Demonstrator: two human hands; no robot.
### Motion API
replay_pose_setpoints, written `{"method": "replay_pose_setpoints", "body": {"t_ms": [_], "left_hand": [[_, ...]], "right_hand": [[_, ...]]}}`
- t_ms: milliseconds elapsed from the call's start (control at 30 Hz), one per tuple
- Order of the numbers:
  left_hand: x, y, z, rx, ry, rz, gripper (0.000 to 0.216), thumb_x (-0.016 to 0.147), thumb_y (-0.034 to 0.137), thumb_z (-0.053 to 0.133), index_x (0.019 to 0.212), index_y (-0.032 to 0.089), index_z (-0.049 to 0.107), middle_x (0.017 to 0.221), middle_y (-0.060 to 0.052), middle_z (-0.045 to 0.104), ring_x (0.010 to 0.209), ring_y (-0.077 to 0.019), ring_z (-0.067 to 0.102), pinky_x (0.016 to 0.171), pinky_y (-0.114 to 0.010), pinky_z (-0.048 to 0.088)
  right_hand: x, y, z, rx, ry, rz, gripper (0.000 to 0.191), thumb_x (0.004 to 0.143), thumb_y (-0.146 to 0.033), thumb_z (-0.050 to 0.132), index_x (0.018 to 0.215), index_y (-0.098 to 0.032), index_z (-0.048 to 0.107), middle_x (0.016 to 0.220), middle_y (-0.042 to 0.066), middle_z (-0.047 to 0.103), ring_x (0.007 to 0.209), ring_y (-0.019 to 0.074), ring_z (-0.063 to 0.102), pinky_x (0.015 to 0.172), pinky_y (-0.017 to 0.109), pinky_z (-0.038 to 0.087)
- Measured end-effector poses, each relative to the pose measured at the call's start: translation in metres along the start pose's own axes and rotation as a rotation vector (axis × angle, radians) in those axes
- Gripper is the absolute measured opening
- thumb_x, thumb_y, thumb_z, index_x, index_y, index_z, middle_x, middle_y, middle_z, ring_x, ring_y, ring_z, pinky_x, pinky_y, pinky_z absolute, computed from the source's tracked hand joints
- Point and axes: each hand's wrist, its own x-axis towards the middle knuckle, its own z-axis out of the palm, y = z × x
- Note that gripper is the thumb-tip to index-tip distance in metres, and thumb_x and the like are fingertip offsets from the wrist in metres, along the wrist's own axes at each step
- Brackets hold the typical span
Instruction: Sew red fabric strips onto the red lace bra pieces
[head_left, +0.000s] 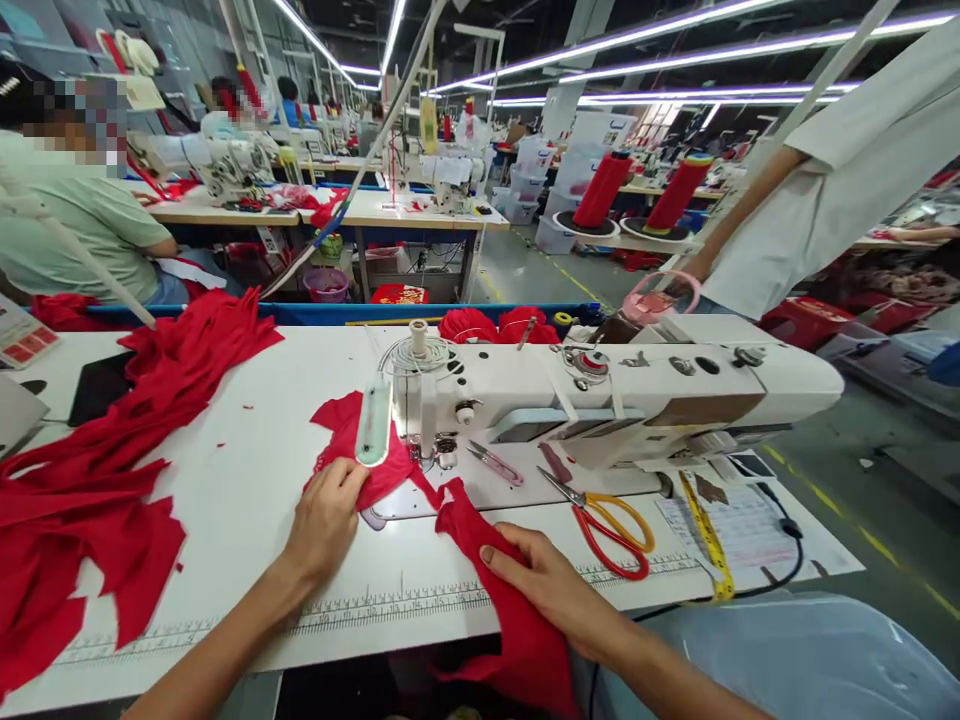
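A white sewing machine (622,395) stands on the white table (247,470). A piece of red fabric (465,525) runs under its needle area and hangs over the table's front edge. My left hand (326,520) lies on the fabric just left of the presser foot, fingers curled and pressing it down. My right hand (544,580) rests flat on the fabric near the front edge, fingers stretched over the cloth.
A large heap of red fabric pieces (97,480) covers the table's left side. Scissors with red and yellow handles (607,525), small thread snips (495,463) and a yellow tape measure (709,540) lie right of the needle. Other people sit and stand at nearby stations.
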Motion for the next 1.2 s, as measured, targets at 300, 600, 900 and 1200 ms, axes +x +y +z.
{"method": "replay_pose_setpoints", "body": {"t_ms": [300,600,900,1200], "left_hand": [[0.005,0.078,-0.01,-0.458,-0.209,0.392,0.057,0.1,0.046,0.047,0.144,0.012,0.038,0.128,-0.015,0.063,0.122,-0.0266,0.057,0.114,-0.051,0.038],[-0.009,0.062,-0.004,-0.431,-0.044,0.451,0.024,0.096,0.025,0.058,0.119,0.019,0.06,0.121,-0.011,0.066,0.122,-0.0284,0.055,0.11,-0.053,0.041],[-0.005,0.01,-0.002,-0.162,-0.078,0.12,0.023,0.093,0.007,0.043,0.106,0.016,0.06,0.099,-0.009,0.064,0.091,-0.0227,0.059,0.077,-0.036,0.051],[0.028,0.007,0.003,-0.226,-0.035,0.163,0.018,0.095,0.014,0.041,0.103,0.015,0.057,0.082,-0.006,0.058,0.068,-0.0185,0.051,0.061,-0.03,0.044]], "right_hand": [[0.011,-0.045,-0.026,-1.143,-0.162,-0.273,0.036,0.103,-0.041,0.044,0.086,-0.02,0.068,0.076,0.001,0.068,0.07,0.0163,0.061,0.065,0.027,0.045],[0.043,-0.017,-0.021,-1.745,0.273,-0.954,0.035,0.101,-0.024,0.046,0.134,-0.013,0.055,0.126,0.016,0.064,0.114,0.0274,0.057,0.096,0.041,0.045],[0.069,0.003,-0.009,-1.658,0.121,-0.991,0.014,0.098,-0.016,0.051,0.1,-0.017,0.065,0.08,0.002,0.061,0.08,0.0178,0.054,0.092,0.037,0.037],[0.068,0.006,0.005,-1.611,-0.036,-0.884,0.018,0.099,-0.024,0.051,0.11,-0.014,0.061,0.093,0.008,0.063,0.086,0.0212,0.053,0.075,0.034,0.041]]}}
